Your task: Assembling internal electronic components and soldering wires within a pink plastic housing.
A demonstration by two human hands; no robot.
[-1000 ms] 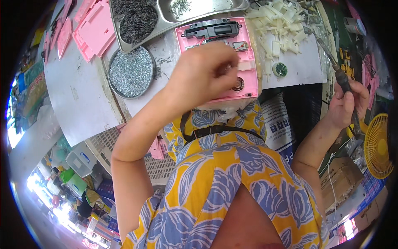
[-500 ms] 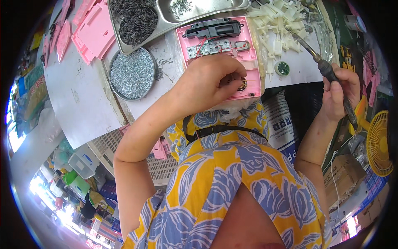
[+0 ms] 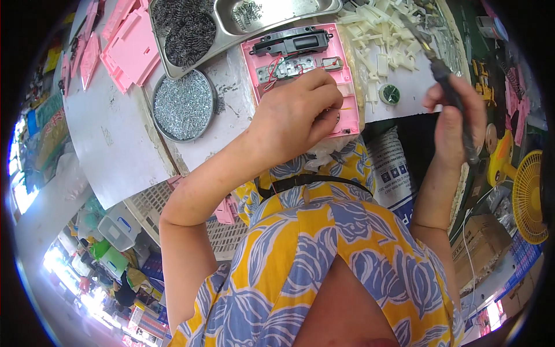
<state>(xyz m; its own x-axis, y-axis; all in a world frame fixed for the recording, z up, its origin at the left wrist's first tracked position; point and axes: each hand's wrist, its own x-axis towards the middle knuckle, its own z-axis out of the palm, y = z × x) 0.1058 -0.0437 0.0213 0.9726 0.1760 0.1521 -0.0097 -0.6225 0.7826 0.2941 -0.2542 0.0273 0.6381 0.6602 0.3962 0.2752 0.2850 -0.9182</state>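
Bright daylight, strong fisheye bend

Even, soft light fills the scene — shadows under the left hand (image 3: 300,115) are faint. The lower-left rim blows out to white glare, and the round tray of screws (image 3: 184,105) glints. Straight edges of the table (image 3: 110,144) curve toward the black rim — the screwdriver (image 3: 448,87) tip is slightly blurred.

The left hand (image 3: 295,115) reaches forward from the lower left, forearm bare and bent at the elbow, back of the hand facing up, fingers curled down and pressed together near the thumb. The right hand (image 3: 457,115) is raised at the right side, forearm almost upright, fingers closed in a tight grip, thumb on top.
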